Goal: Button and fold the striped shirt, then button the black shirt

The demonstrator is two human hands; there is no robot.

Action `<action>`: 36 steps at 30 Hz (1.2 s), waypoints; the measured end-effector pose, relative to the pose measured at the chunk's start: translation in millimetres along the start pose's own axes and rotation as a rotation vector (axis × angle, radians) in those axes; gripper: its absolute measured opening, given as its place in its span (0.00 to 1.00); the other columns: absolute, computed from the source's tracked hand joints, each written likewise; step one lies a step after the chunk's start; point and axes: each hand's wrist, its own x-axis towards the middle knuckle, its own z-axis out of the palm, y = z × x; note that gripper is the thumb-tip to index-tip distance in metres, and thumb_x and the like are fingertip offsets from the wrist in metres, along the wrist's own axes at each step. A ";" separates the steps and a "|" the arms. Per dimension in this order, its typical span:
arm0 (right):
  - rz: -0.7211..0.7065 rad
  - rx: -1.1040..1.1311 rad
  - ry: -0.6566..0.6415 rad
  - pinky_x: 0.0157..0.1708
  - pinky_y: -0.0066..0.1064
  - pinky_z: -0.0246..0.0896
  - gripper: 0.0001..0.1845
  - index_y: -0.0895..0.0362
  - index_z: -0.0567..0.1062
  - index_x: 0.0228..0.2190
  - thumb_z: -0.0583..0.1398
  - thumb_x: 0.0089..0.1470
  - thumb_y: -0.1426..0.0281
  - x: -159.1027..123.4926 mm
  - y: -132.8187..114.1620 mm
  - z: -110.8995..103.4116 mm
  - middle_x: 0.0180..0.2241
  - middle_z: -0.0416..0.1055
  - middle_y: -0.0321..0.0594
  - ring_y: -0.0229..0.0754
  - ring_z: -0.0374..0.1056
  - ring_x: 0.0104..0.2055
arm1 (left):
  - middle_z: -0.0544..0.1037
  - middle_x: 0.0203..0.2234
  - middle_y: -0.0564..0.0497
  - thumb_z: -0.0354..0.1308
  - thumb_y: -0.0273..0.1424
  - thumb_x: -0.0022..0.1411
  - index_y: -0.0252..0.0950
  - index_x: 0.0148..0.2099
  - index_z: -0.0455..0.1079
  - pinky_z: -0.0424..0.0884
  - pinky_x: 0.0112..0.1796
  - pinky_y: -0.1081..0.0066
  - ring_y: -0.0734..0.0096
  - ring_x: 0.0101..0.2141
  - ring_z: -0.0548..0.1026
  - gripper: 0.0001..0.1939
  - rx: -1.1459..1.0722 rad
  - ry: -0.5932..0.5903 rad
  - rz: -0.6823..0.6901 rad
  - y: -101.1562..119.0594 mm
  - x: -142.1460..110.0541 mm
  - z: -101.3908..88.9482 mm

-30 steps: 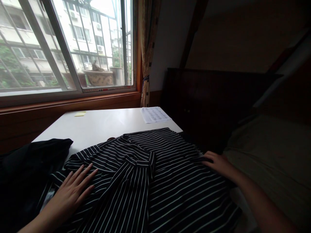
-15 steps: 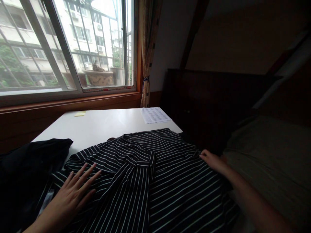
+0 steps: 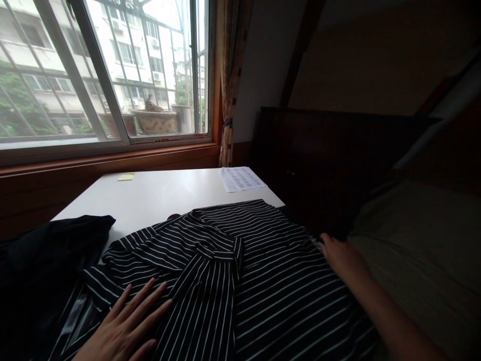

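Note:
A black shirt with thin white stripes lies spread over the near part of the white table. One sleeve is folded inward across it, with its cuff near the middle. My left hand rests flat on the left part of the shirt, fingers spread. At the shirt's right edge is my right hand, its fingers bent closed on the fabric. The fingertips there are dark and partly hidden.
Dark folded clothing lies at the left. On the white table are printed sheets and a yellow sticky note. A window with a tied curtain is behind. Khaki fabric lies at the right.
My left hand has slid toward me and a little right over the shirt. My right hand has moved slightly right along with the shirt's edge.

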 end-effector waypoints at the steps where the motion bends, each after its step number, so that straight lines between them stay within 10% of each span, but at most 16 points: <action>1: -0.006 0.059 0.028 0.43 0.43 0.63 0.11 0.56 0.72 0.41 0.52 0.65 0.66 2.8 -0.8 -0.2 0.37 0.76 0.51 0.54 0.74 0.38 | 0.52 0.71 0.58 0.48 0.51 0.71 0.57 0.73 0.44 0.46 0.68 0.51 0.56 0.69 0.54 0.32 -0.010 -0.026 -0.004 -0.8 -0.8 0.1; 16: 0.108 0.596 -0.105 0.33 0.33 0.67 0.13 0.54 0.76 0.27 0.61 0.50 0.56 58.6 -16.0 10.2 0.29 0.79 0.40 0.48 0.75 0.33 | 0.58 0.69 0.58 0.49 0.50 0.72 0.56 0.72 0.48 0.57 0.64 0.53 0.54 0.66 0.60 0.31 -0.072 0.056 0.026 5.0 14.4 -14.8; 26: 0.176 0.589 0.050 0.37 0.36 0.66 0.18 0.51 0.74 0.37 0.57 0.56 0.52 33.5 -11.1 -12.4 0.37 0.79 0.42 0.50 0.75 0.37 | 0.56 0.70 0.58 0.50 0.50 0.71 0.57 0.72 0.45 0.55 0.65 0.50 0.52 0.67 0.58 0.32 -0.059 0.014 0.015 4.8 12.5 -7.7; 36: 0.102 0.462 0.011 0.47 0.38 0.65 0.10 0.53 0.73 0.31 0.61 0.52 0.59 33.5 -18.8 20.8 0.40 0.75 0.46 0.52 0.73 0.44 | 0.56 0.69 0.59 0.50 0.50 0.71 0.60 0.71 0.46 0.55 0.65 0.47 0.51 0.67 0.58 0.31 -0.157 -0.039 -0.030 2.5 11.7 -8.2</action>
